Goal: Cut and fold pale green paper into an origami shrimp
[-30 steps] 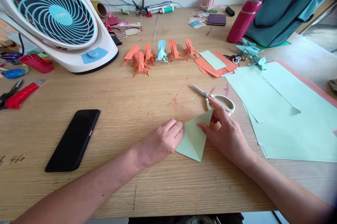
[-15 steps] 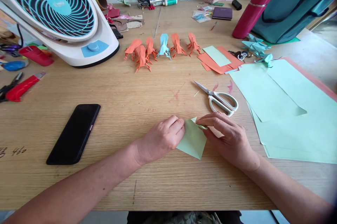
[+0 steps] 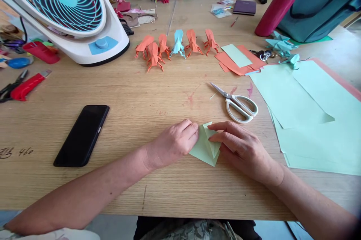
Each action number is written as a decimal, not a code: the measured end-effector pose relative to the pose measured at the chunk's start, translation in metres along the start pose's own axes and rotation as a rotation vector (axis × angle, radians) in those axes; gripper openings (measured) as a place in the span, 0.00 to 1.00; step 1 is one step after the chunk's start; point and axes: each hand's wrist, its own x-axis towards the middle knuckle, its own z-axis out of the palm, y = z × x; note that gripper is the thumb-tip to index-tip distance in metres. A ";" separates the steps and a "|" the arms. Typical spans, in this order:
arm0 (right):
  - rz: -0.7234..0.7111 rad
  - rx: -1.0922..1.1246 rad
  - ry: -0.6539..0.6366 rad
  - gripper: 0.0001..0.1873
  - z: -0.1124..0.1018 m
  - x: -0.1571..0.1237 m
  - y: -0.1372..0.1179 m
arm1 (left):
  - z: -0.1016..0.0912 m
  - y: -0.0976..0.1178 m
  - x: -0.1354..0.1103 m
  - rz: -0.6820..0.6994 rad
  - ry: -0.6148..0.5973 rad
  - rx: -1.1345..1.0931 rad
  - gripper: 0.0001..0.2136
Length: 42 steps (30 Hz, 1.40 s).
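Observation:
A small pale green sheet of folded paper (image 3: 203,147) lies between my hands near the table's front. My left hand (image 3: 178,136) is closed over its left corner, with the fingers curled and pressed together. On the right side, my right hand (image 3: 244,146) has its index and middle fingertips on a narrow triangular flap. Its thumb is mostly hidden beneath the other fingers, at the paper's right edge. Just beyond the right hand rest scissors (image 3: 241,105) with white handles, their blades pointing away to the left.
Several folded orange paper figures (image 3: 153,55) and a blue one (image 3: 178,43) stand farther back. Green sheets (image 3: 310,138) cover the right side. A black phone (image 3: 81,135) lies left, below a white fan (image 3: 109,41). A pink flask (image 3: 278,9) stands by a teal bag (image 3: 313,11).
The paper's right flap, pinched up earlier, now lies over as a narrow triangle. My right fingers have straightened somewhat onto it. My left hand keeps its hold; the whole view has shifted slightly.

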 end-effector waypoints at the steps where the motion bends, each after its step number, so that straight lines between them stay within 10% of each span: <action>1: -0.003 0.009 -0.012 0.14 -0.001 0.000 0.000 | 0.000 0.001 0.000 -0.010 -0.002 -0.013 0.06; 12: 0.024 0.093 -0.038 0.16 0.000 -0.007 0.005 | -0.005 0.016 0.001 -0.161 -0.112 -0.119 0.28; 25: 0.582 0.065 0.092 0.22 0.023 0.026 -0.007 | -0.004 0.022 0.000 -0.173 -0.175 -0.053 0.24; 36: 0.331 -0.052 0.129 0.08 0.025 0.015 -0.007 | -0.006 0.022 0.001 -0.177 -0.189 -0.040 0.24; 42: 0.088 -0.118 0.048 0.17 0.019 0.005 -0.003 | -0.006 0.022 0.002 -0.185 -0.181 -0.059 0.24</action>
